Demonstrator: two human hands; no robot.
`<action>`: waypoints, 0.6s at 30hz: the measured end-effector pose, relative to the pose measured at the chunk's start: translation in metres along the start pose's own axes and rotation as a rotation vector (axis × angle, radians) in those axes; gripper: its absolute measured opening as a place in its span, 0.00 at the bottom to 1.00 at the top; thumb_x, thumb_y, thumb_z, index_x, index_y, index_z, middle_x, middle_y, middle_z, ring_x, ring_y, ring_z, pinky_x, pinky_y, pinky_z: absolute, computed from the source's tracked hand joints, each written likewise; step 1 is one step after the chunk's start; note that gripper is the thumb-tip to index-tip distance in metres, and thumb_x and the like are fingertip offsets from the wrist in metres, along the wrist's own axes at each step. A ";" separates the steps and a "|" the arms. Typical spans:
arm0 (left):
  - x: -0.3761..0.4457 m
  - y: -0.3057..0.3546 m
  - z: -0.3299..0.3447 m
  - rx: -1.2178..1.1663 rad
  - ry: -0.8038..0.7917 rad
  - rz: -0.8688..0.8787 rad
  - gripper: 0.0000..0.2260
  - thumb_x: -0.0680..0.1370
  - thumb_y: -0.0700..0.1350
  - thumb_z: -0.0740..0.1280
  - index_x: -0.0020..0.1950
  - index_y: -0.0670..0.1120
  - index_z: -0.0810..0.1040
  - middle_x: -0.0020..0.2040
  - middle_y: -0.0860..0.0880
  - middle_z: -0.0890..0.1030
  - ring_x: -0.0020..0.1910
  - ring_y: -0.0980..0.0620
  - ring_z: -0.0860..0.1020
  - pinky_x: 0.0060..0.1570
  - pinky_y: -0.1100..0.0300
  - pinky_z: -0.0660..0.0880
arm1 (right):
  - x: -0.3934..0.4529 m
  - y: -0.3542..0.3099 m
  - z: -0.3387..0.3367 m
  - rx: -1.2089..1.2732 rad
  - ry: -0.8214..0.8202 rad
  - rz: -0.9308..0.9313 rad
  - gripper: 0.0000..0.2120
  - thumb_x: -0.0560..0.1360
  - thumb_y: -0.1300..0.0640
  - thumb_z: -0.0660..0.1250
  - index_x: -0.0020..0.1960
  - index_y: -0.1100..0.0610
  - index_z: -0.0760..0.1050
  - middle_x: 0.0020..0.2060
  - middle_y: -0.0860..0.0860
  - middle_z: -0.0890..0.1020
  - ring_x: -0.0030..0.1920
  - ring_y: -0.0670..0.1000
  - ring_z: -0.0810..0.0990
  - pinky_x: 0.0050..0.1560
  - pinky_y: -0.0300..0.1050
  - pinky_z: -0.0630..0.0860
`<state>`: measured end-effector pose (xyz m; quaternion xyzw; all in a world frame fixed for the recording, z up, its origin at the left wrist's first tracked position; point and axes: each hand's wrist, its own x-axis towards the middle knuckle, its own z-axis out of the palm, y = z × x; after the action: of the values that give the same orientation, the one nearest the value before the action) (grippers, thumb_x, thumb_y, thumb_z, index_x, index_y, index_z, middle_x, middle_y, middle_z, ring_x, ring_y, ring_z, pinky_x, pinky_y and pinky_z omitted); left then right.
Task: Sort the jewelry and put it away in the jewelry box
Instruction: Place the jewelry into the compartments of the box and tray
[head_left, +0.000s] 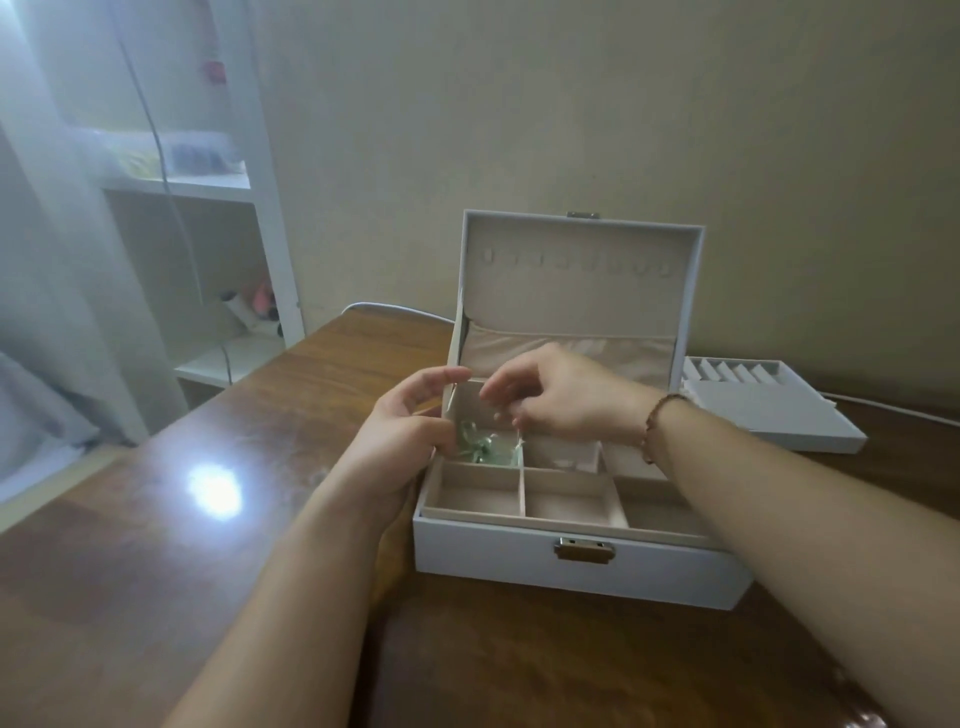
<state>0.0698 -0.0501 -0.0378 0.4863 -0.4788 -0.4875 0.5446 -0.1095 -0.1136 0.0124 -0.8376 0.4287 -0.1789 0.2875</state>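
A white jewelry box (498, 556) stands open on the wooden table, its lid upright and its beige compartments showing. Pale green jewelry (485, 448) lies in the far left compartment. My left hand (410, 431) is at the box's left edge, fingers curled beside that compartment and thumb raised; I cannot tell whether it holds anything. My right hand (561, 400) hovers over the back compartments with fingers bent downward, and something small and thin seems to hang from its fingertips, too blurred to identify. A beaded bracelet is on the right wrist.
A white removable tray (779, 410) with ring slots sits behind and right of the box. A white cable (893, 410) runs along the table's back edge. White shelving (223, 208) and a curtain stand at the left. Glare marks the table (215, 488).
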 end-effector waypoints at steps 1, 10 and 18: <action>0.000 0.000 0.000 -0.003 0.000 -0.004 0.32 0.68 0.22 0.61 0.58 0.55 0.83 0.46 0.58 0.86 0.56 0.45 0.82 0.51 0.49 0.81 | -0.004 0.002 -0.007 0.028 0.040 -0.005 0.16 0.74 0.72 0.64 0.54 0.56 0.82 0.46 0.50 0.85 0.44 0.44 0.84 0.44 0.37 0.80; -0.005 0.005 0.009 0.063 0.058 0.011 0.31 0.67 0.23 0.61 0.56 0.55 0.82 0.42 0.62 0.85 0.42 0.67 0.82 0.34 0.69 0.77 | -0.018 0.010 0.009 -0.498 -0.032 0.079 0.07 0.72 0.52 0.71 0.48 0.52 0.85 0.34 0.42 0.79 0.40 0.45 0.79 0.45 0.41 0.78; -0.003 0.002 0.011 0.048 0.096 0.026 0.29 0.68 0.23 0.61 0.56 0.54 0.83 0.51 0.52 0.83 0.52 0.52 0.82 0.39 0.62 0.81 | -0.008 0.006 0.001 -0.384 0.122 0.040 0.05 0.75 0.58 0.67 0.42 0.56 0.81 0.35 0.46 0.81 0.38 0.48 0.79 0.34 0.33 0.71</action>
<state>0.0592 -0.0480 -0.0354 0.5156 -0.4700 -0.4449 0.5615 -0.1170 -0.1098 0.0081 -0.8561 0.4880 -0.1383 0.0994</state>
